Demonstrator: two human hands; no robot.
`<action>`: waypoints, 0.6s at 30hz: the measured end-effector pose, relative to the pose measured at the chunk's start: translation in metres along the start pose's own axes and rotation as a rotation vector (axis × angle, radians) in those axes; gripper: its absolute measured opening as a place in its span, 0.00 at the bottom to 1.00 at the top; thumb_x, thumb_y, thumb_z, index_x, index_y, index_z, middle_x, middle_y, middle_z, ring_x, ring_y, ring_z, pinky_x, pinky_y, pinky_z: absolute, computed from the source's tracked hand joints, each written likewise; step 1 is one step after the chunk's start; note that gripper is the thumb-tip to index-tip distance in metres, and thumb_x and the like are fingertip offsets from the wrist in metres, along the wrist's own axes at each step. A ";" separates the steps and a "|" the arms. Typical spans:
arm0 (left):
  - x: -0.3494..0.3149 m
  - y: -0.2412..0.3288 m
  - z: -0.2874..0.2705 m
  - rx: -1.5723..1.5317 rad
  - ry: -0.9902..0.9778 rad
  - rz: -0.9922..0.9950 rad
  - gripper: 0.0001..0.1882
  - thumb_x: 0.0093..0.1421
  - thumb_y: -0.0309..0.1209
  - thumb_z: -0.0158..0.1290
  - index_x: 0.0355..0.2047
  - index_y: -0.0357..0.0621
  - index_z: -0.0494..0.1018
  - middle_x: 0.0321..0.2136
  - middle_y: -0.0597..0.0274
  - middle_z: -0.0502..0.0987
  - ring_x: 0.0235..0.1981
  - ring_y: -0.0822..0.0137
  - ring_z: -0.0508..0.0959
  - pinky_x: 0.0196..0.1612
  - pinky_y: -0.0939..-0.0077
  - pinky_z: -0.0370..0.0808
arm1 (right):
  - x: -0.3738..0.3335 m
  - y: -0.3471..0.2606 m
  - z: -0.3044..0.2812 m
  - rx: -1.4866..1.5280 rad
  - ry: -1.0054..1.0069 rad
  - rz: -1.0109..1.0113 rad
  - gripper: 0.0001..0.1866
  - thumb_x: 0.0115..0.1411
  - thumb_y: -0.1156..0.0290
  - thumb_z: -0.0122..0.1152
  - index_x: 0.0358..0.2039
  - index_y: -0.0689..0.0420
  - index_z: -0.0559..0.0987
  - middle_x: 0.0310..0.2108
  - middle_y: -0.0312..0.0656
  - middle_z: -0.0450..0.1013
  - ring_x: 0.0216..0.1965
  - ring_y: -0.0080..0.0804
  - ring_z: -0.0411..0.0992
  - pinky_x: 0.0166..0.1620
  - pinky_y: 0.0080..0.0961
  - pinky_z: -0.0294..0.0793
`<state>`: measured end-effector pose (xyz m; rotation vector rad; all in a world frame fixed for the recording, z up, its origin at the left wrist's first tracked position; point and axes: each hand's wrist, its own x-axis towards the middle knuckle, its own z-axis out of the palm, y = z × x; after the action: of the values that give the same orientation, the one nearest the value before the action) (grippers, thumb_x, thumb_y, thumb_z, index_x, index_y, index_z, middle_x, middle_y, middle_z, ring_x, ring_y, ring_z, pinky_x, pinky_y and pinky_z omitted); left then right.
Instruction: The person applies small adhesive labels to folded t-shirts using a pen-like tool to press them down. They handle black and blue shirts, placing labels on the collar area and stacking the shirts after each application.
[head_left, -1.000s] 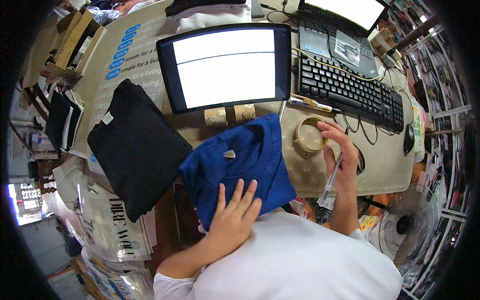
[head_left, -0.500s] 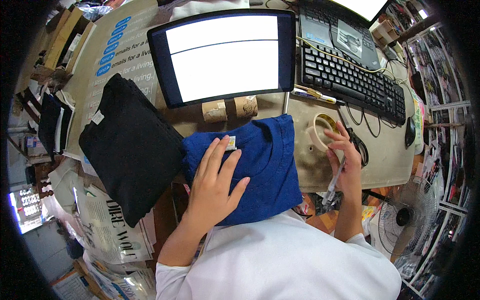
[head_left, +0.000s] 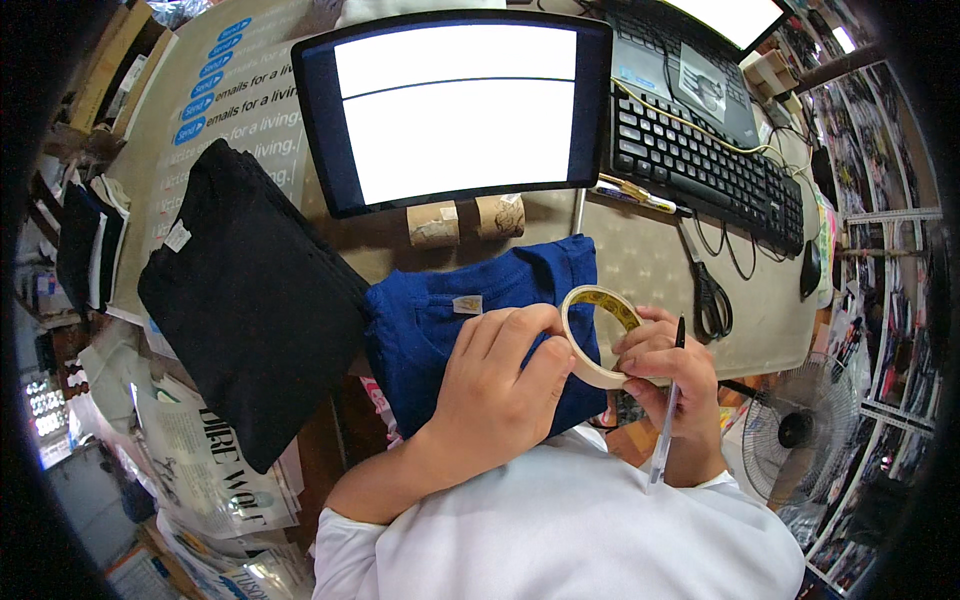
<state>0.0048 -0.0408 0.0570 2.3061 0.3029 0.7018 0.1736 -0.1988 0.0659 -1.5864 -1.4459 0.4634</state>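
Note:
A roll of cream masking tape (head_left: 598,376) is held up in front of the blue folded shirt (head_left: 440,350), between my two hands. My left hand (head_left: 500,385) is closed, thumb and forefinger pinching at the roll's left edge. My right hand (head_left: 668,370) grips the roll's right side. A clear pen (head_left: 668,430) is also tucked between the right fingers, its dark tip pointing up. The shirt lies at the table's near edge with a small white neck label (head_left: 467,304). My left palm and part of the shirt's near side are hidden.
A stack of black folded shirts (head_left: 240,300) lies left of the blue one. Beyond stand a lit screen (head_left: 455,120) and two cardboard tubes (head_left: 433,225). On the right are black scissors (head_left: 711,300), a keyboard (head_left: 700,165), a mouse (head_left: 811,268) and a fan (head_left: 795,430).
My right hand has lifted the tape roll off the table and brought it left, pen still in hand. My left hand has moved right from the shirt, fingers curling onto the roll.

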 end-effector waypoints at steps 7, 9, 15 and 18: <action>-0.001 0.014 0.002 -0.356 -0.108 -0.106 0.05 0.58 0.21 0.57 0.31 0.38 0.71 0.45 0.47 0.76 0.34 0.55 0.80 0.37 0.66 0.78 | -0.011 0.005 -0.008 0.027 0.051 0.121 0.11 0.51 0.76 0.70 0.35 0.58 0.78 0.30 0.41 0.77 0.35 0.39 0.77 0.50 0.43 0.72; 0.006 0.013 0.001 -0.446 -0.192 -0.168 0.04 0.59 0.21 0.57 0.31 0.37 0.71 0.47 0.43 0.77 0.35 0.54 0.82 0.37 0.68 0.80 | -0.016 0.015 -0.011 0.084 0.109 0.118 0.11 0.52 0.75 0.70 0.35 0.59 0.77 0.30 0.42 0.77 0.34 0.39 0.77 0.49 0.41 0.73; 0.016 0.008 -0.001 -0.538 -0.143 -0.147 0.03 0.61 0.22 0.56 0.32 0.35 0.72 0.47 0.43 0.77 0.41 0.55 0.82 0.42 0.68 0.80 | -0.051 0.051 -0.059 -0.524 0.385 0.647 0.09 0.55 0.79 0.64 0.36 0.62 0.75 0.33 0.47 0.75 0.34 0.44 0.74 0.41 0.36 0.72; 0.018 0.006 0.001 -0.525 -0.166 -0.140 0.03 0.62 0.21 0.54 0.32 0.34 0.72 0.47 0.44 0.77 0.42 0.57 0.82 0.42 0.70 0.80 | -0.070 0.057 -0.066 -0.751 0.251 0.699 0.10 0.52 0.83 0.63 0.35 0.61 0.74 0.31 0.48 0.72 0.36 0.47 0.73 0.40 0.37 0.71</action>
<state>0.0207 -0.0389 0.0678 1.8084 0.1736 0.4491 0.2413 -0.2818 0.0334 -2.6610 -0.8646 0.0770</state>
